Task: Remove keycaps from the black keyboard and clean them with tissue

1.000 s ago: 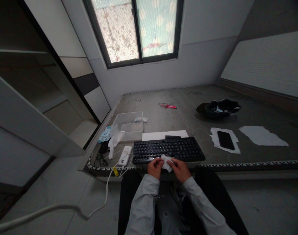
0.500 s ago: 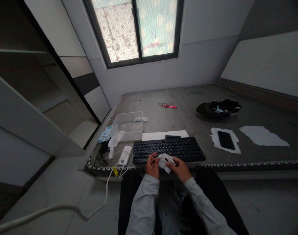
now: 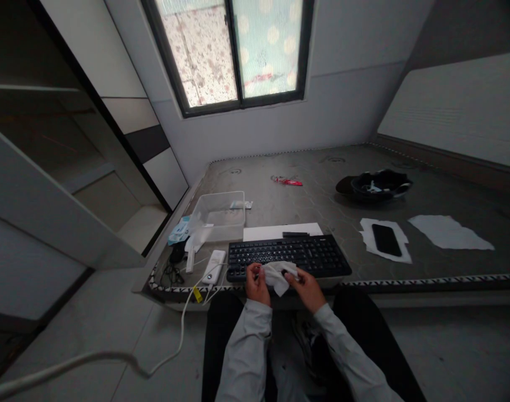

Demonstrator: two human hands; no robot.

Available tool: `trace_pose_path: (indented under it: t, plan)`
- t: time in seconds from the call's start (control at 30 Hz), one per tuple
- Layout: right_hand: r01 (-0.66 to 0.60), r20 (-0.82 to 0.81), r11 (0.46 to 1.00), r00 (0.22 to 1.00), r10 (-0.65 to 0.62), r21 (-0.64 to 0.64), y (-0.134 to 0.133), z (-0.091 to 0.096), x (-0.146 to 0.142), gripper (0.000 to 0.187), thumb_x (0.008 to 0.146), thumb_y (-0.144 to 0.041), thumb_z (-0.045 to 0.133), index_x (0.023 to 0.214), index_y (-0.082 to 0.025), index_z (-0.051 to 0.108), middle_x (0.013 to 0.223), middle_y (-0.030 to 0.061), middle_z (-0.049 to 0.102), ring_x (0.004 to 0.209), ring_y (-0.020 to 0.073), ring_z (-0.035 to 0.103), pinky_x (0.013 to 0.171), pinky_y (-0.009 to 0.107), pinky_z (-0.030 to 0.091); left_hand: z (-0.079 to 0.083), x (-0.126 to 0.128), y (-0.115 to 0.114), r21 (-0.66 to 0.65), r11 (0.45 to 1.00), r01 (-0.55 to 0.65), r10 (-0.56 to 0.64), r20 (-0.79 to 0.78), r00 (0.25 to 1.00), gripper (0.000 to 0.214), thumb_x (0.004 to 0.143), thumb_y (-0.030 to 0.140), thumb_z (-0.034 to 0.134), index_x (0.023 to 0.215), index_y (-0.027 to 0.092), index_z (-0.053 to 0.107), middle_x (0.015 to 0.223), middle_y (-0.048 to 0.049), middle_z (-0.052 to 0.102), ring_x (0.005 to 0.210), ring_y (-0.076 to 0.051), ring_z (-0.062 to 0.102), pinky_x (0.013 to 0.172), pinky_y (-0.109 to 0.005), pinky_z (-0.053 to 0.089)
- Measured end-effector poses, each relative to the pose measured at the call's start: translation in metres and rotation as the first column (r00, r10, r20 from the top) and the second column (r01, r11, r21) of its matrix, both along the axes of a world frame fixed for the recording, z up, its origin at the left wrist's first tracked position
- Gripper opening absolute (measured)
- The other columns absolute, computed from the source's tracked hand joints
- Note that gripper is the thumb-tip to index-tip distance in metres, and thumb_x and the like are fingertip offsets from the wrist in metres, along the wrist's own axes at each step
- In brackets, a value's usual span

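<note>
A crumpled white tissue [image 3: 277,277] is stretched between my two hands, over the front edge of a black keyboard [image 3: 282,254]. My left hand [image 3: 258,286] pinches the tissue's left end between thumb and fingers. At its right end my right hand [image 3: 308,290] grips it, thumb on top. A small dark thing shows at the right thumb, too small to name. Behind the keyboard lies a white sheet or board [image 3: 263,233] with a slim black bar [image 3: 295,234] on it.
Left stand a clear plastic box [image 3: 221,215], a white power bank [image 3: 215,267] with cables, and a blue mask [image 3: 180,230]. Right lie a phone [image 3: 386,240] on white paper, another white sheet [image 3: 451,233], and a black cap [image 3: 376,186]. A red item [image 3: 290,182] lies farther back.
My left hand has shifted slightly left, and the tissue is now spread wider between the hands. My right hand has barely moved.
</note>
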State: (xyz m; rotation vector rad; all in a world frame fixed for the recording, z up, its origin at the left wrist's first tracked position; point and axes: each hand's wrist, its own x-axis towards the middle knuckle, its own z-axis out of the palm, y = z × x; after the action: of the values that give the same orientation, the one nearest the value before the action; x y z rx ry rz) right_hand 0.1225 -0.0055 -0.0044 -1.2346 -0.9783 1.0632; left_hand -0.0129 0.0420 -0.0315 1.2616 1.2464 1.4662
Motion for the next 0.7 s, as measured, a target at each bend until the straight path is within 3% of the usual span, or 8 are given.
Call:
trace_pose_path:
  t: [0.1, 0.2, 0.33, 0.43, 0.7]
  plan:
    - [0.047, 0.056, 0.999, 0.997, -0.046, -0.018, 0.000, -0.001, 0.002, 0.051, 0.067, -0.054, 0.067, 0.099, -0.014, 0.070, 0.096, 0.0110, 0.072, 0.089, 0.0291, 0.065, 0.081, 0.041, 0.051, 0.005, 0.000, -0.003, 0.015, 0.997, -0.080, 0.080, -0.046, 0.996, 0.034, 0.081, 0.047, 0.053, 0.101, 0.020, 0.054, 0.087, -0.0032, 0.057, 0.069, -0.012, 0.055, 0.057, -0.019, 0.044]
    - [0.073, 0.093, 0.997, 0.993, -0.070, -0.038, 0.000, -0.004, 0.004, 0.051, 0.068, -0.053, 0.066, 0.098, -0.012, 0.070, 0.092, 0.0112, 0.072, 0.084, 0.0281, 0.066, 0.076, 0.038, 0.052, 0.012, -0.003, -0.009, 0.157, 0.981, -0.113, 0.146, -0.219, 0.965, 0.029, 0.081, 0.044, 0.056, 0.096, 0.018, 0.059, 0.087, -0.0028, 0.058, 0.055, -0.007, 0.048, 0.050, -0.019, 0.039]
    - [0.049, 0.122, 0.998, 0.992, -0.044, -0.044, -0.001, -0.007, 0.006, 0.051, 0.067, -0.052, 0.067, 0.097, -0.011, 0.072, 0.084, 0.0089, 0.072, 0.078, 0.0261, 0.065, 0.070, 0.035, 0.052, 0.017, -0.005, -0.014, 0.353, 0.927, 0.126, 0.035, -0.416, 0.909, 0.020, 0.081, 0.038, 0.058, 0.080, 0.021, 0.069, 0.079, -0.0024, 0.062, 0.067, -0.011, 0.057, 0.061, -0.022, 0.046]
    - [0.046, 0.179, 0.997, 0.983, -0.036, -0.057, -0.001, -0.009, 0.007, 0.051, 0.068, -0.055, 0.065, 0.093, -0.012, 0.073, 0.074, 0.0059, 0.071, 0.073, 0.0246, 0.063, 0.066, 0.033, 0.050, 0.016, -0.003, -0.013, 0.337, 0.905, 0.259, -0.079, -0.466, 0.881, 0.020, 0.080, 0.037, 0.061, 0.092, 0.023, 0.070, 0.084, -0.0031, 0.065, 0.077, -0.013, 0.062, 0.067, -0.023, 0.051]
    - [-0.021, 0.285, 0.999, 0.958, 0.029, -0.031, -0.002, -0.010, 0.009, 0.049, 0.078, -0.057, 0.052, 0.084, -0.013, 0.073, 0.071, 0.0038, 0.068, 0.071, 0.0226, 0.061, 0.066, 0.030, 0.047, 0.006, -0.003, -0.009, 0.297, 0.915, 0.275, -0.116, -0.459, 0.881, 0.023, 0.075, 0.039, 0.067, 0.093, 0.025, 0.071, 0.082, -0.0021, 0.065, 0.072, -0.013, 0.062, 0.065, -0.023, 0.051]
